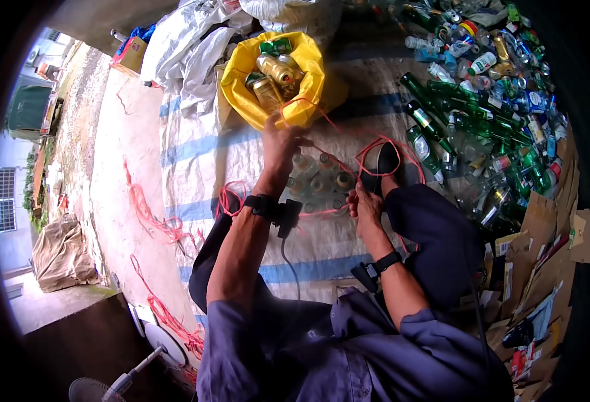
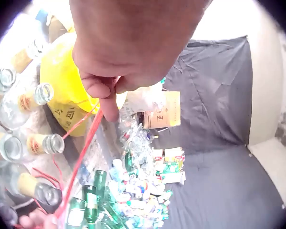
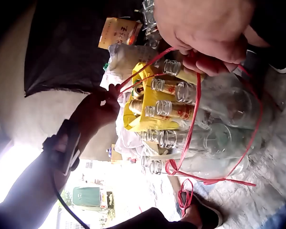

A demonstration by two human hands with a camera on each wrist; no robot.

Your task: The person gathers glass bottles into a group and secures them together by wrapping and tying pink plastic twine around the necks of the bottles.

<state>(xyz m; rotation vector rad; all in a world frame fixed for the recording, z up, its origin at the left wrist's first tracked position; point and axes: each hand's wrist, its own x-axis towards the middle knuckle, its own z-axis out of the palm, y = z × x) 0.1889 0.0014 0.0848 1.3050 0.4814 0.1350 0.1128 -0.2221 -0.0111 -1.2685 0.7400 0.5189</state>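
Left hand (image 1: 280, 144) and right hand (image 1: 368, 209) pinch red twine (image 2: 87, 147), stretched between them, seemingly tensioning it round clustered clear glass bottles (image 3: 224, 138).

A white sheet (image 1: 204, 171) with blue stripes covers the middle of the pale floor (image 1: 117, 127). Daylight enters from the left, where a barred window (image 1: 5, 199) sits in a pale wall (image 1: 13, 157) outside. A fan (image 1: 88, 390) stands near left. In the left wrist view, a dark cloth (image 2: 212, 90) hangs against a light wall (image 2: 264, 71).
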